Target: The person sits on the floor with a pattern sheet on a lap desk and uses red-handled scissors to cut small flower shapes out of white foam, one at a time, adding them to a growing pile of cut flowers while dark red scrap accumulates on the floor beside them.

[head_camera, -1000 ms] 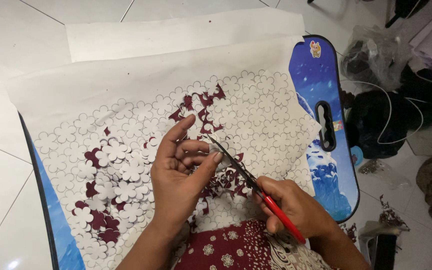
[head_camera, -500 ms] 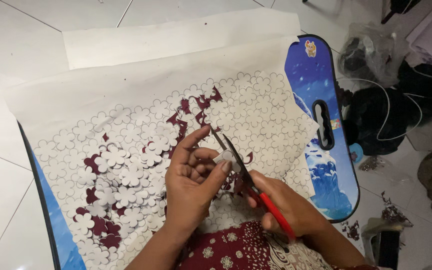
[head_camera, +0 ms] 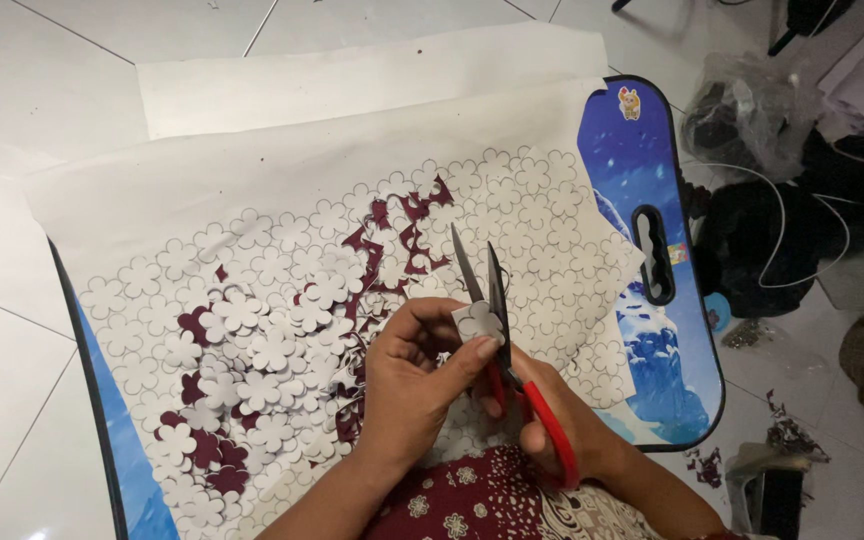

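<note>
Since a moment ago both of my hands have lifted off the sheet and drawn nearer to me — the scissors (head_camera: 497,300) now point away from me with the blades up and slightly parted, where earlier they lay low and slanted across the paper. My left hand (head_camera: 417,385) pinches a small white flower cutout (head_camera: 479,320) between thumb and fingertips, right against the blades, so the trimming is down to this one piece held free of the pile. My right hand (head_camera: 552,420) is closed through the red handles, grip narrow. Below and to the left lies the heap of loose white flowers (head_camera: 252,350) on the maroon sheet (head_camera: 407,215), all resting on white paper (head_camera: 252,180) over a blue board (head_camera: 642,160). Far right — a clear bag (head_camera: 752,110) and dark cables, well apart. Nothing blocks the blades.
</note>
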`<move>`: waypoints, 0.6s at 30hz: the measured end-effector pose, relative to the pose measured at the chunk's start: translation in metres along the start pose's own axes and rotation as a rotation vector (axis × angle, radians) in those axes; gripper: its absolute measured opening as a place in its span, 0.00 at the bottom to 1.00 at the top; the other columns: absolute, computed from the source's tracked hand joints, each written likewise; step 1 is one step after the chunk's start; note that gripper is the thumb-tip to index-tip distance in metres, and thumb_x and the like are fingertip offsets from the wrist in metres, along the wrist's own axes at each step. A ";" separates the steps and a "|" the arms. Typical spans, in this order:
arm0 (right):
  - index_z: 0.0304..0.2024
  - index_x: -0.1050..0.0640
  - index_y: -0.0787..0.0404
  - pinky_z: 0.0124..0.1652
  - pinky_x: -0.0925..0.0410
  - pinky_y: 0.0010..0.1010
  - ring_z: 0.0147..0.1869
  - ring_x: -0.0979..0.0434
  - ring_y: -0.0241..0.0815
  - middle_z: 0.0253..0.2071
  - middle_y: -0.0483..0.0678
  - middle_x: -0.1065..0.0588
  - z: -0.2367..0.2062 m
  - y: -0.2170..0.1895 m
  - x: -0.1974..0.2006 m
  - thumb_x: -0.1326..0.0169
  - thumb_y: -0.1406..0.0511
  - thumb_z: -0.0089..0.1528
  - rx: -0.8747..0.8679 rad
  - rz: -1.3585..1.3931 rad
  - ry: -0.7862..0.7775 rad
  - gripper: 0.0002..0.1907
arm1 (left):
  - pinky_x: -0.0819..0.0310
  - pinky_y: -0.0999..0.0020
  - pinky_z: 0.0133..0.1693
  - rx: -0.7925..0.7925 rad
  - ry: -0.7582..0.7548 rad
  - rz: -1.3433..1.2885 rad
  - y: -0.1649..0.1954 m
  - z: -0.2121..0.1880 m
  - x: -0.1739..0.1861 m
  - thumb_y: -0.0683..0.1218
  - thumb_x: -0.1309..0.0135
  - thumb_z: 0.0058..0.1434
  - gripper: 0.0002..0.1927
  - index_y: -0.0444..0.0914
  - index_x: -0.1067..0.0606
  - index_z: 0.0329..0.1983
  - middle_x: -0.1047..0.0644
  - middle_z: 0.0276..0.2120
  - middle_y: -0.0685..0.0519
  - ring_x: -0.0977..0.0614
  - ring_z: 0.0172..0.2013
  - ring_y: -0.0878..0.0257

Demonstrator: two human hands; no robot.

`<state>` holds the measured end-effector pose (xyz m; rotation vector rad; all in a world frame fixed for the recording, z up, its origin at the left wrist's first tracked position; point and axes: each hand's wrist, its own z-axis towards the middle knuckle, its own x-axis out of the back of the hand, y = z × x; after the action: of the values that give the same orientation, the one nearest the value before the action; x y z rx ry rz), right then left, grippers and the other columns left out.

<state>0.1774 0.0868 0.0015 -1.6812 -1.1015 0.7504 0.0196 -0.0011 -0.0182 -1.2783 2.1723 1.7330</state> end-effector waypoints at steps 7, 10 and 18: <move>0.54 0.30 0.66 0.30 0.40 0.28 0.30 0.35 0.34 0.29 0.42 0.32 0.001 0.002 0.000 0.67 0.17 0.45 -0.022 -0.094 0.044 0.66 | 0.24 0.79 0.33 -0.024 0.001 0.024 0.000 0.002 0.001 0.38 0.34 0.58 0.17 0.33 0.24 0.49 0.23 0.33 0.54 0.21 0.32 0.71; 0.55 0.29 0.66 0.30 0.41 0.28 0.29 0.36 0.34 0.28 0.41 0.33 0.000 -0.001 0.001 0.68 0.17 0.45 -0.045 -0.113 0.042 0.66 | 0.22 0.78 0.35 -0.029 0.003 0.019 0.004 0.001 -0.001 0.38 0.36 0.59 0.16 0.33 0.24 0.50 0.21 0.33 0.53 0.19 0.33 0.70; 0.65 0.37 0.68 0.42 0.34 0.31 0.42 0.29 0.38 0.38 0.47 0.29 -0.005 -0.010 0.003 0.64 0.18 0.47 -0.021 -0.095 0.004 0.69 | 0.20 0.75 0.38 -0.072 -0.033 0.148 0.016 -0.005 -0.005 0.37 0.38 0.62 0.15 0.32 0.24 0.52 0.18 0.36 0.50 0.18 0.35 0.69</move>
<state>0.1800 0.0891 0.0126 -1.6355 -1.1818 0.6766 0.0149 -0.0020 -0.0016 -1.1200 2.2579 1.8878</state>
